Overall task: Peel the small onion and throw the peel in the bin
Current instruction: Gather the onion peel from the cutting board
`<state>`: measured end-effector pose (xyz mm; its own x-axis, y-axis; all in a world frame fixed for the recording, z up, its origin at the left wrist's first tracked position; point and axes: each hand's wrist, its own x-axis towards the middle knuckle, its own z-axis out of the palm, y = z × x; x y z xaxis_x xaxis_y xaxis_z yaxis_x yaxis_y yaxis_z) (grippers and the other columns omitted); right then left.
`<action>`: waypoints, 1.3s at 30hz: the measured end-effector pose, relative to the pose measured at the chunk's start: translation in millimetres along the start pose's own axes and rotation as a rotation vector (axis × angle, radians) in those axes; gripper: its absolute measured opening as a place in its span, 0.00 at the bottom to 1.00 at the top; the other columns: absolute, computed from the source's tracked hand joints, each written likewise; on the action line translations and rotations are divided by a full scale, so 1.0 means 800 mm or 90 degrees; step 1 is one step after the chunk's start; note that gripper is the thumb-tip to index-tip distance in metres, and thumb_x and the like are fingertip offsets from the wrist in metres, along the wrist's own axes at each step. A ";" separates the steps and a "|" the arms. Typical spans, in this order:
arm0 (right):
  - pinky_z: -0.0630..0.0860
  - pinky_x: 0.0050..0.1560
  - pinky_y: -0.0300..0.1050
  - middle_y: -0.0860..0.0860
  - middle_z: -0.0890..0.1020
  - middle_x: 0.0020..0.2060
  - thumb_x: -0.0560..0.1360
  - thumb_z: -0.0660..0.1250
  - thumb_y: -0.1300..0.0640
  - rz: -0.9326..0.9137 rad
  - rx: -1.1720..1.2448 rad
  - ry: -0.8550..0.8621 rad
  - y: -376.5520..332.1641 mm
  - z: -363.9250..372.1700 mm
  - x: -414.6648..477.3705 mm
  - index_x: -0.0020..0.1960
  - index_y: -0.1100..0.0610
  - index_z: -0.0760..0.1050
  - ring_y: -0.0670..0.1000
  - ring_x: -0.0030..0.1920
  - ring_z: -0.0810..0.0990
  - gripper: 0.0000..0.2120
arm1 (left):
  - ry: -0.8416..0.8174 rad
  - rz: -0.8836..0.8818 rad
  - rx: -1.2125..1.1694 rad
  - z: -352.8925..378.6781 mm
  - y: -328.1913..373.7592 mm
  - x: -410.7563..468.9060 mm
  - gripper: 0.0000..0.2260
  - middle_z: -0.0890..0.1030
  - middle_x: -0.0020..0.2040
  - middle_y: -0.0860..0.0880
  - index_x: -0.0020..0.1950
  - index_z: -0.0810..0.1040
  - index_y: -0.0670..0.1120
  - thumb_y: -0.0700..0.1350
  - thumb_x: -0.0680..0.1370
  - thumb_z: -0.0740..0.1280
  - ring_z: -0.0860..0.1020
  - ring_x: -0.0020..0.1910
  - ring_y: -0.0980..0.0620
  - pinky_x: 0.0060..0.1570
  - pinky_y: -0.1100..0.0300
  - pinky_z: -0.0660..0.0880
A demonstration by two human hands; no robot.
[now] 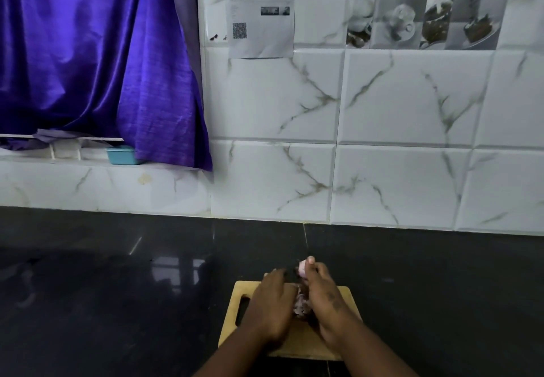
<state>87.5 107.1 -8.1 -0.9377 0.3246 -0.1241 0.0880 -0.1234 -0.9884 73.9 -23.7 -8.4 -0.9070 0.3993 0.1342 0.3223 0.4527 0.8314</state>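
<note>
Forearms entering from the bottom edge, hands meeting over a wooden board (345, 293) with a slot handle at its left. Left hand (272, 303) curled palm-down, fingers closed toward the centre; contents hidden, grip not readable. Right hand (325, 297) closed around the onion (302, 266), thumb pressed on its top. Onion pale pink and glossy where exposed above the right thumb, small, mostly concealed by the fingers. Peel (300, 303) papery, purple-white, bunched between the two hands just below the onion; whether resting on the board or held, not clear. Board on a black polished counter (117, 288). Beyond the grip: white marble-veined tiles (412, 141), printed sheet (262, 14) with a QR code, its text too blurred to read, and grey tiles (426, 8) picturing cups and cakes. Left of and well beyond the grip: purple curtain (88, 52) over a ledge, small teal tub (121, 155) beneath its hem.
</note>
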 end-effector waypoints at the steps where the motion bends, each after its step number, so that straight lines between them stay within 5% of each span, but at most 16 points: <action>1: 0.83 0.56 0.55 0.52 0.84 0.59 0.83 0.55 0.36 0.014 0.034 0.002 -0.004 0.003 -0.002 0.60 0.48 0.75 0.55 0.57 0.85 0.18 | -0.001 0.021 0.029 0.005 0.004 0.002 0.18 0.74 0.69 0.56 0.74 0.73 0.50 0.52 0.88 0.51 0.69 0.69 0.59 0.72 0.61 0.62; 4: 0.81 0.51 0.51 0.56 0.84 0.57 0.85 0.54 0.40 0.031 0.125 0.025 -0.007 0.003 0.000 0.63 0.52 0.74 0.56 0.55 0.85 0.19 | -0.011 0.061 0.114 0.020 0.007 0.014 0.23 0.80 0.67 0.53 0.67 0.76 0.54 0.59 0.82 0.48 0.74 0.70 0.53 0.83 0.48 0.59; 8: 0.75 0.69 0.56 0.57 0.82 0.66 0.83 0.54 0.37 0.046 0.205 0.024 0.011 -0.007 0.014 0.72 0.55 0.73 0.58 0.64 0.82 0.28 | -0.063 0.103 0.216 0.032 0.001 0.025 0.26 0.76 0.75 0.50 0.76 0.71 0.53 0.62 0.84 0.50 0.70 0.76 0.52 0.84 0.49 0.56; 13: 0.64 0.74 0.52 0.59 0.72 0.76 0.84 0.50 0.36 0.033 0.372 0.022 0.016 -0.018 0.018 0.79 0.62 0.65 0.56 0.79 0.66 0.35 | -0.126 0.154 0.364 0.033 0.001 0.020 0.23 0.75 0.76 0.44 0.77 0.71 0.46 0.55 0.89 0.49 0.69 0.76 0.48 0.83 0.50 0.57; 20: 0.59 0.79 0.54 0.62 0.74 0.74 0.85 0.48 0.39 -0.005 0.449 0.125 0.012 -0.025 0.014 0.79 0.59 0.64 0.58 0.78 0.68 0.31 | -0.147 0.180 0.451 0.031 0.003 0.021 0.17 0.69 0.74 0.44 0.74 0.69 0.48 0.52 0.86 0.58 0.68 0.71 0.44 0.72 0.47 0.68; 29: 0.59 0.79 0.58 0.58 0.76 0.74 0.84 0.49 0.35 0.017 0.427 0.049 0.020 -0.029 0.023 0.79 0.56 0.66 0.54 0.78 0.68 0.33 | -0.188 0.180 0.470 0.029 0.016 0.016 0.18 0.73 0.74 0.43 0.75 0.69 0.46 0.46 0.85 0.63 0.72 0.70 0.42 0.72 0.47 0.69; 35: 0.71 0.66 0.55 0.60 0.84 0.58 0.85 0.52 0.40 0.028 0.358 0.035 0.015 -0.026 0.012 0.76 0.61 0.68 0.59 0.72 0.75 0.29 | -0.172 0.171 0.463 0.026 0.020 0.012 0.13 0.83 0.61 0.42 0.67 0.76 0.45 0.48 0.87 0.59 0.81 0.57 0.43 0.59 0.46 0.77; 39: 0.71 0.72 0.59 0.65 0.84 0.58 0.85 0.55 0.42 0.036 0.366 0.048 0.011 -0.023 -0.006 0.73 0.62 0.70 0.62 0.67 0.79 0.27 | -0.124 0.149 0.412 0.027 0.020 0.001 0.17 0.81 0.46 0.45 0.58 0.81 0.45 0.53 0.88 0.56 0.79 0.46 0.47 0.49 0.51 0.75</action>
<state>98.7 121.4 -17.9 -0.9087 0.3653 -0.2022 -0.0789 -0.6256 -0.7761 84.3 1.4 -6.6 -0.7491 0.6514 0.1206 0.6533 0.6964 0.2971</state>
